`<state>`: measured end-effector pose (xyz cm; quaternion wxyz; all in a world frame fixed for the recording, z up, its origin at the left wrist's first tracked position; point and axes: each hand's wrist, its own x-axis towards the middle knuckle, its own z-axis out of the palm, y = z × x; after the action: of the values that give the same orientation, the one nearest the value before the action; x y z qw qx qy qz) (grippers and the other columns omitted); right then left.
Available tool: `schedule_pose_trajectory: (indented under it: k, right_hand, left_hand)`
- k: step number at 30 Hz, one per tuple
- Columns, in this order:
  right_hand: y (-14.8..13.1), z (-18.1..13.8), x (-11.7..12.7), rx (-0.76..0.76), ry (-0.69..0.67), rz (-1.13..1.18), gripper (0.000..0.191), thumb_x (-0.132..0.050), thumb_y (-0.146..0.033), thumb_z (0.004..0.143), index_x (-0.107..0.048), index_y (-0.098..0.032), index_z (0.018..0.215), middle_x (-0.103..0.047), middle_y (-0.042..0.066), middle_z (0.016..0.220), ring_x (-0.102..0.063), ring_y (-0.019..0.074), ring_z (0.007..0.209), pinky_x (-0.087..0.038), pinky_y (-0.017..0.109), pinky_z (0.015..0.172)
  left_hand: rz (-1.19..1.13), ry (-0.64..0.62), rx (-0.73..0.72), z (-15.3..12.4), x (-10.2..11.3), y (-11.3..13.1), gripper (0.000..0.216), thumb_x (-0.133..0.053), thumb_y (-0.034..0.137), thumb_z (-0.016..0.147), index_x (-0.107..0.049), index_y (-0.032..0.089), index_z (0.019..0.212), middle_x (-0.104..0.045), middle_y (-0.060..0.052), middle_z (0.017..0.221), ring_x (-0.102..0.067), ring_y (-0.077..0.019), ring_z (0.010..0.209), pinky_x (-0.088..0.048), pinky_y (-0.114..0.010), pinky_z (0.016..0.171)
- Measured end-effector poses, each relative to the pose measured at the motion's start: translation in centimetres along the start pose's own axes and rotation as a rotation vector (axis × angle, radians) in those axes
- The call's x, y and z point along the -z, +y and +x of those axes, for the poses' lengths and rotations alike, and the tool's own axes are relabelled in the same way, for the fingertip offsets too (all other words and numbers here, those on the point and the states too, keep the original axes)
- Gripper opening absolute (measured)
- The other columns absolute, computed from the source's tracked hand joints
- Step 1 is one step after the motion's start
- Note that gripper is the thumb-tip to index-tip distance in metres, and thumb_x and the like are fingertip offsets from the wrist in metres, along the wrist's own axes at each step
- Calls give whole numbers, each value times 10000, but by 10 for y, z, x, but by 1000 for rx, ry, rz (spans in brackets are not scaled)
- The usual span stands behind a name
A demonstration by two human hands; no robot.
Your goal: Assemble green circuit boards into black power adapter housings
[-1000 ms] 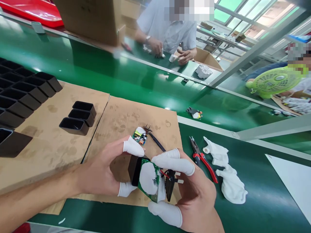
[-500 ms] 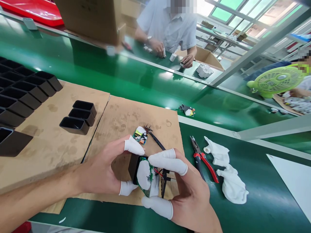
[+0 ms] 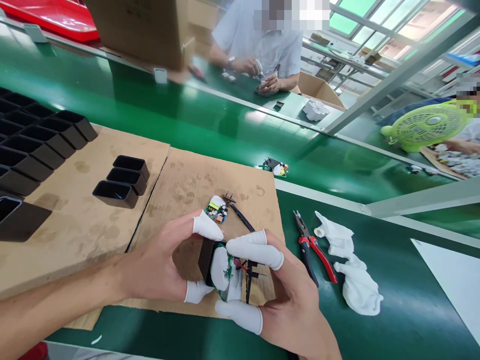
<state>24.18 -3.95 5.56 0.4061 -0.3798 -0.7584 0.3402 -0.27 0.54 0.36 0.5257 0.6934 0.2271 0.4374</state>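
My left hand [image 3: 157, 267], with white finger cots, grips a small black plastic housing [image 3: 206, 260] just above the cardboard sheet. My right hand [image 3: 288, 300], also in finger cots, pinches a green circuit board [image 3: 227, 276] with red wires and a black plug part [image 3: 250, 280], pressed against the open side of the housing. Both hands are closed around these parts. Just beyond them a second green circuit board [image 3: 216, 209] with black leads lies on the cardboard [image 3: 195, 185].
Red-handled pliers [image 3: 310, 247] and white gloves [image 3: 348, 265] lie right of the cardboard. Empty black housings [image 3: 122, 181] stand to the left, more in rows [image 3: 33, 145] at far left. A small assembly [image 3: 276, 167] rides the green belt. Across it a person works; a green fan [image 3: 422, 127] stands at right.
My right hand has pushed the circuit board further into the black housing and turned the plug part edge-on. The small assembly on the belt has drifted left. The person opposite brought both hands together.
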Motion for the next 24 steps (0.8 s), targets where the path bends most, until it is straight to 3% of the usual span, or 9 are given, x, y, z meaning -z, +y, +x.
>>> schedule_pose_trajectory:
  k: [6,17,24]
  right_hand:
    - [-2,0,1,4,16,-33,701,-1042,-363,907,-724,-366,1532,-780,61,1154,-783,274,989,-666,389,817]
    - [6,-6,0,-34,-22,30,657,-1024,-210,892,-731,-346,1465,-761,87,1242,-782,289,1059,-698,387,835]
    - [6,-3,-1,-27,-31,-22,615,-1026,-284,915,-735,-333,1454,-752,72,1201,-778,275,1066,-671,393,908]
  left_hand:
    - [-21,-3,30,2,-1,1,604,-970,121,749,-688,335,1238,-752,-51,1145,-768,-303,1015,-683,-494,888]
    - [12,-14,18,-1,1,-1,681,-962,72,741,-695,345,1304,-727,-26,1191,-730,-275,1049,-638,-458,909]
    - [30,-27,53,-1,1,-1,640,-985,123,708,-702,318,1248,-742,-26,1155,-740,-292,1017,-643,-455,875]
